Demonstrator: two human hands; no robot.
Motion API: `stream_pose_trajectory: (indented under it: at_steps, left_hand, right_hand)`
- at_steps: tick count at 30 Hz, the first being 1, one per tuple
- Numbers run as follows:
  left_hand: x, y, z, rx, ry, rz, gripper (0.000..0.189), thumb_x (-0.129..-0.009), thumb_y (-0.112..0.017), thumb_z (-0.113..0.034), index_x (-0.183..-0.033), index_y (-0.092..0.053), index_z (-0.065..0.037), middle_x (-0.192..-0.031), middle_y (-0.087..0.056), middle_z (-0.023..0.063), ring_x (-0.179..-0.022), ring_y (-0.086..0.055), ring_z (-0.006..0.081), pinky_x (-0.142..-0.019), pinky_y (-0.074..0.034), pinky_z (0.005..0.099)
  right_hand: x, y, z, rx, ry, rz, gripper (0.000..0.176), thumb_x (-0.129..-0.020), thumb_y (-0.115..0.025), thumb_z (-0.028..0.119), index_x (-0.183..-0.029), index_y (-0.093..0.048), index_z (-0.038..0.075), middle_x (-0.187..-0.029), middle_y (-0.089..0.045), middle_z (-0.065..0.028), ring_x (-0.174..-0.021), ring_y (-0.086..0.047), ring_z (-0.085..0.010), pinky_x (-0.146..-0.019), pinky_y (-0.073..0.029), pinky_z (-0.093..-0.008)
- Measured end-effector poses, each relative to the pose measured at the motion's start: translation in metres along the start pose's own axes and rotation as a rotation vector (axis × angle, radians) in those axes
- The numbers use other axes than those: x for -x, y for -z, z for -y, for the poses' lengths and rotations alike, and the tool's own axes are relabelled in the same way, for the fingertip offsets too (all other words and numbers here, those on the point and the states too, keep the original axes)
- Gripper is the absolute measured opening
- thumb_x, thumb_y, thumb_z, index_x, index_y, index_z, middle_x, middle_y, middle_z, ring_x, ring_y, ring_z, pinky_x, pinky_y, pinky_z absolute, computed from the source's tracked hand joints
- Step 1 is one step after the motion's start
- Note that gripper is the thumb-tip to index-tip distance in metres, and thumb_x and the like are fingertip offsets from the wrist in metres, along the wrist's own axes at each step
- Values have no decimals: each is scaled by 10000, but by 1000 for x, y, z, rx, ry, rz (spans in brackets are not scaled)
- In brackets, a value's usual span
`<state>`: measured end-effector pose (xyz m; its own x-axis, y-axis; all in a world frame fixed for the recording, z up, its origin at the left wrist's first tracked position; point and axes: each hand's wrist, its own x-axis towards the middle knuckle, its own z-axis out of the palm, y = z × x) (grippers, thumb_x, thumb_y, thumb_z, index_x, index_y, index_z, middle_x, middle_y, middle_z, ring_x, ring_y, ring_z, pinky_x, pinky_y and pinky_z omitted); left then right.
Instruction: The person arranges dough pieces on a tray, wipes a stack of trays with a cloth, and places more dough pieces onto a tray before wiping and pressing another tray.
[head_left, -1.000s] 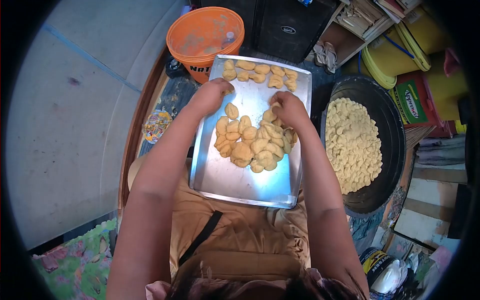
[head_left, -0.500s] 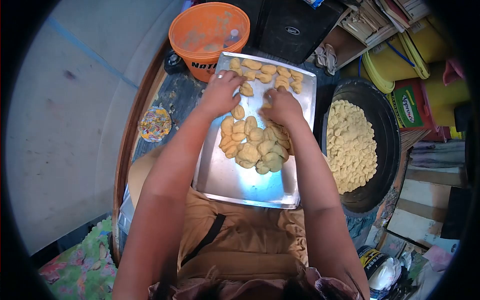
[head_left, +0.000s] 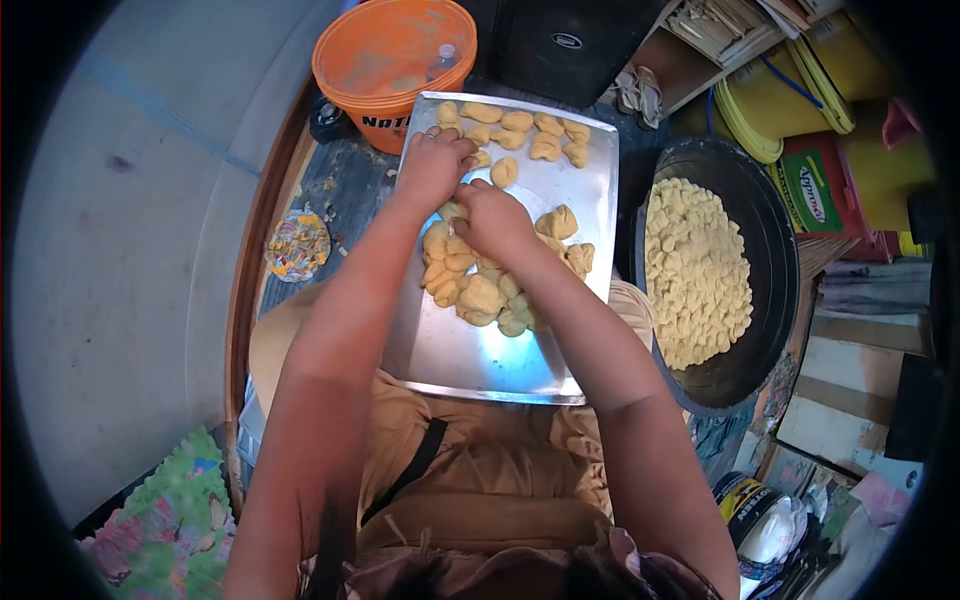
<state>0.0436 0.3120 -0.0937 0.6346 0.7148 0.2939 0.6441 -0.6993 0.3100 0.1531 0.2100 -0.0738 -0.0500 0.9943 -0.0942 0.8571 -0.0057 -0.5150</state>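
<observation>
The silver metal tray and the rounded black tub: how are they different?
The silver rectangular metal tray has corners; the rounded black tub doesn't. The tray is shiny; the tub looks duller. The tray's yellowish dough-like lumps lie in groups; the tub's make one big heap. Both hold such lumps.

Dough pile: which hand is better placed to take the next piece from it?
Probably the right hand: it is at the upper edge of the dough pile, while the left hand is farther up the tray, beside the separate pieces.
</observation>
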Motion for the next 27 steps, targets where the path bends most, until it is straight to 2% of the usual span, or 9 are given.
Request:
stream_pose_trajectory:
  at_steps: [3,4,10,14,18,19,22,24,27]
  left_hand:
    - [3,4,-3,18,-19,-9,291,-800,-672,-194,-1082,-687,-125,-987,-614,57,-1060,-536,273,-903,-388,413]
    - [3,9,-10,32,-52,-30,322,-796,-671,-193,-1111,-674,-127,-1009,-613,55,-1078,-528,272,-916,-379,413]
    - [-3,-13,-27,-17,-226,46,406,-769,-672,-161,-1174,-645,-153,-1150,-616,29,-1142,-504,242,-943,-337,409]
    - [-4,-24,-25,-46,-210,-29,372,-776,-668,-143,-1148,-661,-152,-1117,-624,21,-1123,-515,227,-939,-336,408]
    - [-7,-15,-47,8,-252,-101,328,-780,-661,-129,-1107,-684,-148,-1075,-629,16,-1092,-531,220,-931,-335,398]
    - [-9,-16,-51,6,-266,-49,331,-778,-659,-124,-1107,-684,-148,-1075,-628,18,-1098,-527,220,-930,-333,397]
    - [-18,-21,-62,-30,-260,84,342,-777,-655,-120,-1116,-681,-149,-1066,-627,23,-1115,-515,220,-931,-325,397]
    - [-23,-29,-70,-93,-190,135,353,-782,-656,-128,-1134,-673,-149,-1053,-628,25,-1126,-506,221,-934,-317,401]
    - [-20,-35,-85,-22,-235,-81,346,-787,-661,-175,-1132,-670,-147,-1012,-629,29,-1097,-533,235,-919,-316,420]
  right_hand:
    - [-4,24,-25,-84,-131,-65,253,-760,-675,151,-1005,-690,87,-984,-673,-154,-953,-641,-334,-836,-510,-433]
    - [-3,34,-39,-110,-93,-272,252,-735,-663,110,-983,-706,95,-977,-678,-162,-923,-650,-333,-833,-511,-426]
    - [16,68,-99,-133,-185,-288,334,-731,-666,107,-1064,-697,104,-1098,-656,-155,-982,-641,-320,-861,-506,-392]
    - [51,63,-128,-52,242,-22,378,-699,-677,121,-1074,-685,73,-1125,-613,-141,-975,-632,-304,-871,-505,-384]
    - [48,71,-135,-263,-170,-116,351,-695,-696,90,-1045,-681,66,-976,-649,-148,-843,-652,-287,-777,-517,-364]
    - [42,67,-135,-254,-159,-295,297,-721,-711,92,-1015,-686,59,-920,-661,-155,-784,-653,-292,-733,-518,-361]
    - [32,60,-130,-294,-284,-411,245,-749,-716,105,-986,-693,47,-943,-665,-174,-785,-654,-310,-729,-519,-375]
    - [28,50,-137,-222,-197,-482,232,-766,-714,119,-987,-701,48,-949,-655,-184,-830,-655,-325,-743,-518,-383]
    - [32,49,-139,-201,-182,-462,252,-766,-709,128,-1005,-701,49,-954,-648,-178,-872,-647,-338,-782,-512,-390]
